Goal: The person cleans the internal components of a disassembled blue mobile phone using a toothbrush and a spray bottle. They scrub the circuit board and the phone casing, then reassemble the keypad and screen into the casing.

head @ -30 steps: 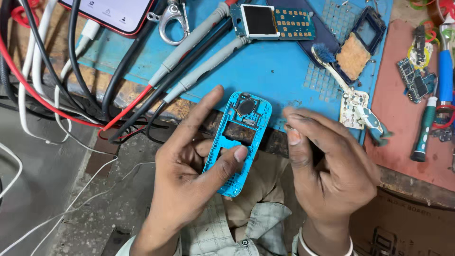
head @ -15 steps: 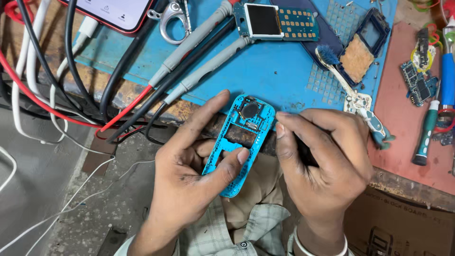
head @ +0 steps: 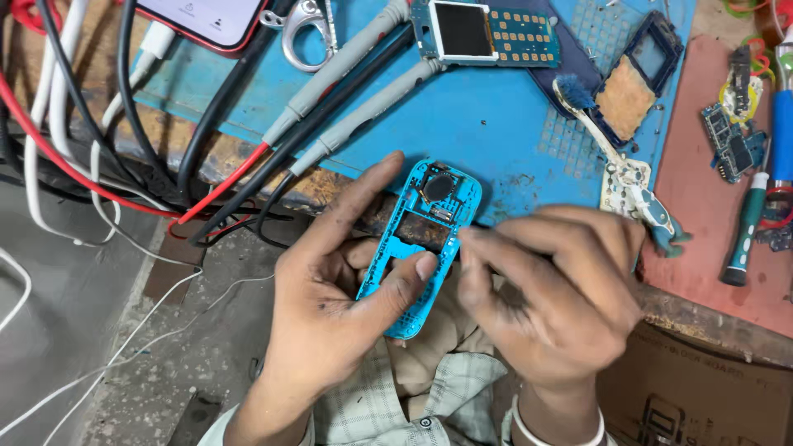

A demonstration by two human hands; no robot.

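Held the turquoise phone frame (head: 417,248) just off the table's (head: 496,124) near edge, left hand (head: 330,314) fingers pinching its sides, thumb across the front. Right hand (head: 553,297) fingers pressed together, touching its right side.

A worn wooden bench (head: 248,169) carries a blue work mat (head: 496,124) and, to its right, a reddish mat (head: 702,248). On the blue mat lie 2 grey probes (head: 347,62), a phone board with a screen and keypad (head: 487,33), a dark phone frame (head: 640,78) and a brush (head: 591,111). The reddish mat holds a screwdriver (head: 747,227) and a small circuit board (head: 727,149). Red, black and white cables (head: 91,177) trail over the bench's left side.
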